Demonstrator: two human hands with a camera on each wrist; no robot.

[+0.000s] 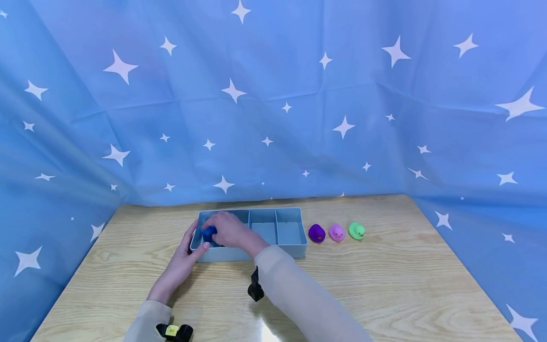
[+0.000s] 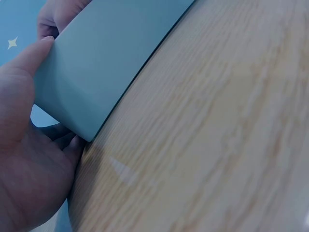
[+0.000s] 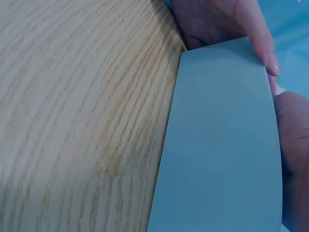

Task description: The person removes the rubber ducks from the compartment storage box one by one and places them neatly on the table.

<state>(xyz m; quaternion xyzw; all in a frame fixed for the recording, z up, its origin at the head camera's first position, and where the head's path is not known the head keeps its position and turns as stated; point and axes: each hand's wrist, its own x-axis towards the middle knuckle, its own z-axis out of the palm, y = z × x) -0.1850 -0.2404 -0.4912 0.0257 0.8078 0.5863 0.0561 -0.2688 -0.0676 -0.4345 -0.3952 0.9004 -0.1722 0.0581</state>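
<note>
A light blue divided box (image 1: pixel 232 255) stands on the wooden table. My left hand (image 1: pixel 181 263) grips its left end, thumb over the front rim and fingers along the side wall. In the left wrist view, that thumb (image 2: pixel 34 57) lies across the rim and the other fingers are partly behind the wall. Inside the leftmost part of the box, my right hand (image 1: pixel 234 230) holds a blue rubber duck (image 1: pixel 208 233), partly covered by the fingers. The right wrist view shows only the edge of the right hand (image 3: pixel 295 140) behind the box wall.
To the right of the box, a purple duck (image 1: pixel 316 233), a pink duck (image 1: pixel 336 232) and a green duck (image 1: pixel 356 231) stand in a row on the table (image 1: pixel 384 285). A blue star-patterned curtain (image 1: pixel 273 118) hangs behind the table and along its sides.
</note>
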